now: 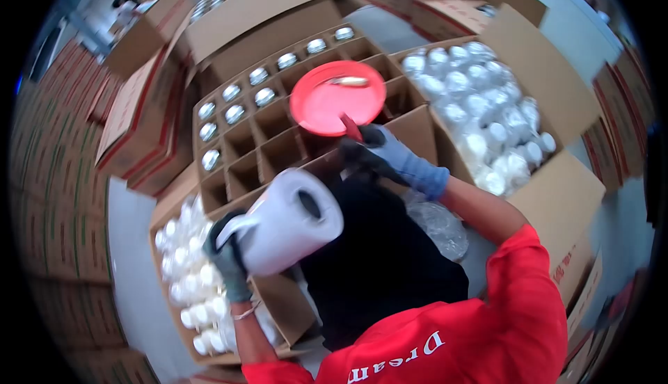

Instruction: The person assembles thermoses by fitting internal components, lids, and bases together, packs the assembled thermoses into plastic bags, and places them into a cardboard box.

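Note:
My left hand [228,255], in a grey-green glove, grips a thick white roll [289,220] by its side. The roll is tilted, its hollow core faces right, and a loose strip curls near my fingers. My right hand [379,154], in a blue-grey glove with dark fingers, is closed around a small red piece [351,128] whose kind I cannot make out. Just beyond it, a red plastic plate [316,109] rests on a divided carton [254,165]. A small tool with a pale handle [353,81] lies on the plate. Silver-lidded jars [264,97] stand in some cells.
An open carton of plastic-wrapped, white-capped bottles [480,95] is at my right. Another carton of white-capped bottles [198,273] stands at lower left. Clear plastic wrap [438,227] lies beside my lap. Stacked cartons [59,196] line the left side, with more cartons [431,5] behind.

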A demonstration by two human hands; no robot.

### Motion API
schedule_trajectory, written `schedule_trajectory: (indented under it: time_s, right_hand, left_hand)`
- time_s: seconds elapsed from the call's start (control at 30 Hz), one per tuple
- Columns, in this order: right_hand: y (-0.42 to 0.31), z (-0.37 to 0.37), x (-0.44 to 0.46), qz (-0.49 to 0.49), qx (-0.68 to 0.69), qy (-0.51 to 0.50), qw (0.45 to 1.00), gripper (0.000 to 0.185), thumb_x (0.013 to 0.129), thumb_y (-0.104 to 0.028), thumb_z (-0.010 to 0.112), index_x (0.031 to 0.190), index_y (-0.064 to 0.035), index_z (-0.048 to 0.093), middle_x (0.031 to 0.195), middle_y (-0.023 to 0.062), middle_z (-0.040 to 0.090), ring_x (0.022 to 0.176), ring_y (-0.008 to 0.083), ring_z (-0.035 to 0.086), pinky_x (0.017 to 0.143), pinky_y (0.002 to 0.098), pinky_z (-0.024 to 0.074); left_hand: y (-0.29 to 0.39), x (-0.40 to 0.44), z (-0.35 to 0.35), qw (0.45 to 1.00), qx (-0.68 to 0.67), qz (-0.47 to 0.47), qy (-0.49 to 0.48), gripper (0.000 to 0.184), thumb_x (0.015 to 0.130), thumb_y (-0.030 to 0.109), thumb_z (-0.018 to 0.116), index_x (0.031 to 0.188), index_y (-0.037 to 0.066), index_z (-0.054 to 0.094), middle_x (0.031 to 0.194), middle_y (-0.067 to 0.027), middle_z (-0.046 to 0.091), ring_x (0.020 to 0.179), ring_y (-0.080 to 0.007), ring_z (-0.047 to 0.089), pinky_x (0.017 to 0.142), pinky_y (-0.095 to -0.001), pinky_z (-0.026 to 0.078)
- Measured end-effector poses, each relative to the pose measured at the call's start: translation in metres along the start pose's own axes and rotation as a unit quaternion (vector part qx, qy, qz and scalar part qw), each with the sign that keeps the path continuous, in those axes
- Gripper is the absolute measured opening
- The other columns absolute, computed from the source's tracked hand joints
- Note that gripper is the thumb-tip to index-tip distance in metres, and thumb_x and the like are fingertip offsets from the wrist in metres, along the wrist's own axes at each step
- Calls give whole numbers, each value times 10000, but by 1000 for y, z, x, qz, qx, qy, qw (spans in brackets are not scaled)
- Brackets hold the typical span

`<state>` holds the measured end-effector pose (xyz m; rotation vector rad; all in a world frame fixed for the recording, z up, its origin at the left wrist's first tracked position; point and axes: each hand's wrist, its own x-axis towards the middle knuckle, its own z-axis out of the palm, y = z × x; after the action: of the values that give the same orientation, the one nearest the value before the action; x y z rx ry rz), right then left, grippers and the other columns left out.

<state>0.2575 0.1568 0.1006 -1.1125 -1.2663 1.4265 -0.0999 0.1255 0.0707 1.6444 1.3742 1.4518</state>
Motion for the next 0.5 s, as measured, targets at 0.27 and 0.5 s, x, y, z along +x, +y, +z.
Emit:
schedule_trajectory:
  time_s: [0.27,0.5]
  right_hand:
    - [36,-67,150,-104,-676,94,723,252,837,-299,629,990,-100,647,979,153,657,941,342,645,793,477,502]
    - [48,-166,12,-283,-454,216,816,352,777,-197,702,1088,-43,644,1041,166,646,982,346,612,890,417,482]
  left_hand:
    - [111,16,78,808,245,367,-390,261,813,283,682,1007,110,708,1087,-55,698,1076,-284,637,1054,-524,408]
    - [56,-58,86,943,140,69,-294,551,954,473,489,1168,-4,663,1423,-247,462,1357,-402,392,1120,-496,287]
